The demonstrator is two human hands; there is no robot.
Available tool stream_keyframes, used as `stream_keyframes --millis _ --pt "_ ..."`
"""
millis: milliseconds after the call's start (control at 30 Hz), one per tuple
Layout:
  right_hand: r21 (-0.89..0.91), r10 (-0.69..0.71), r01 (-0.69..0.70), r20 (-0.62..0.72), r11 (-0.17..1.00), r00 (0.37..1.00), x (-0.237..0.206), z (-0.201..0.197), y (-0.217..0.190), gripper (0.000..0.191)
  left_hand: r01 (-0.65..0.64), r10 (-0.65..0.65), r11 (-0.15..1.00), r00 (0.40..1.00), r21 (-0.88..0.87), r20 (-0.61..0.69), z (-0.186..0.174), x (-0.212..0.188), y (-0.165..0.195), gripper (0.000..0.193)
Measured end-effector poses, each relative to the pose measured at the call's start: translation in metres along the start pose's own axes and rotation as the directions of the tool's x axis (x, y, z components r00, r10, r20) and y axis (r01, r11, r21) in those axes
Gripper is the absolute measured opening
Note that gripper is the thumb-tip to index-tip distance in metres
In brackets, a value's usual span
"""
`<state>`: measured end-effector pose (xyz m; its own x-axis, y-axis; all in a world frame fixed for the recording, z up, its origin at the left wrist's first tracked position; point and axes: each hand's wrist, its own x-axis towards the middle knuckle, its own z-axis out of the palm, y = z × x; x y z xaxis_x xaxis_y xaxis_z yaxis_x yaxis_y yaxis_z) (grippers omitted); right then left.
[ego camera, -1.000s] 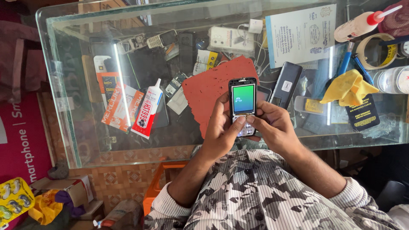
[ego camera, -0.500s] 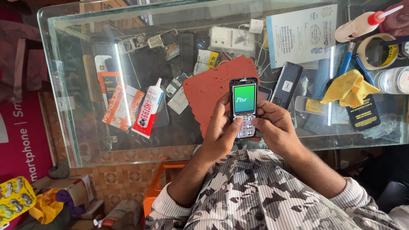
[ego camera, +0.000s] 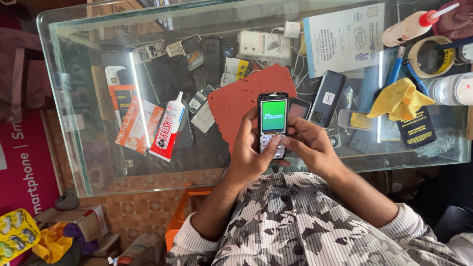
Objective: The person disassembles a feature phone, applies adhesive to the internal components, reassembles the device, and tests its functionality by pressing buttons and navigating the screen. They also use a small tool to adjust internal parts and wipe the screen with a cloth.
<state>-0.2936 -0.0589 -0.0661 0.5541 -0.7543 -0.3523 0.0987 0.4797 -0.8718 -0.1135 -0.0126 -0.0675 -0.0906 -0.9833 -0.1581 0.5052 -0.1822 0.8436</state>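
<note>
Above the glass counter, keypad phone with green lit screen, upright, clamped between left hand and right hand; thumbs on keys, over red mat.

Green lit phone screen (upright rectangle), white glue tube far left.

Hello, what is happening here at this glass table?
A person holds a small keypad phone in both hands above a glass table. The left hand grips its side, and the right hand rests against the keypad end. The phone's screen glows green. Just beyond it lie a red mat, a dark phone, a glue tube and a yellow cloth. More phone parts and cables sit under the glass.
</note>
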Motion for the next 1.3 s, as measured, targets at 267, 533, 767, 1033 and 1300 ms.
stream_keyframes --millis 267,533,767,1033,1300 --pt "-0.972 -0.482 0.165 0.067 0.165 0.874 0.001 -0.036 -0.024 0.053 -0.043 0.042 0.999 0.993 -0.006 -0.106 -0.044 -0.006 -0.001 0.05" --pt "-0.992 -0.44 0.094 0.12 -0.08 0.89 -0.002 -0.06 -0.006 0.059 -0.08 0.066 0.984 0.994 -0.16 -0.092 -0.05 -0.008 -0.011 0.05" --pt "-1.0 -0.456 0.013 0.013 -0.004 0.89 -0.007 -0.061 -0.007 0.078 -0.006 -0.004 0.997 0.993 -0.081 -0.121 -0.052 -0.007 -0.014 0.05" --pt "-0.988 -0.384 0.027 -0.034 0.151 0.923 0.011 -0.03 0.002 0.114 0.14 -0.137 0.989 0.988 0.044 -0.067 -0.039 -0.014 -0.042 0.052" --pt "-0.854 -0.294 0.095 -0.07 0.511 0.953 0.008 -0.031 0.005 0.099 0.16 -0.165 0.986 0.979 -0.055 -0.115 -0.038 -0.013 -0.048 0.052"
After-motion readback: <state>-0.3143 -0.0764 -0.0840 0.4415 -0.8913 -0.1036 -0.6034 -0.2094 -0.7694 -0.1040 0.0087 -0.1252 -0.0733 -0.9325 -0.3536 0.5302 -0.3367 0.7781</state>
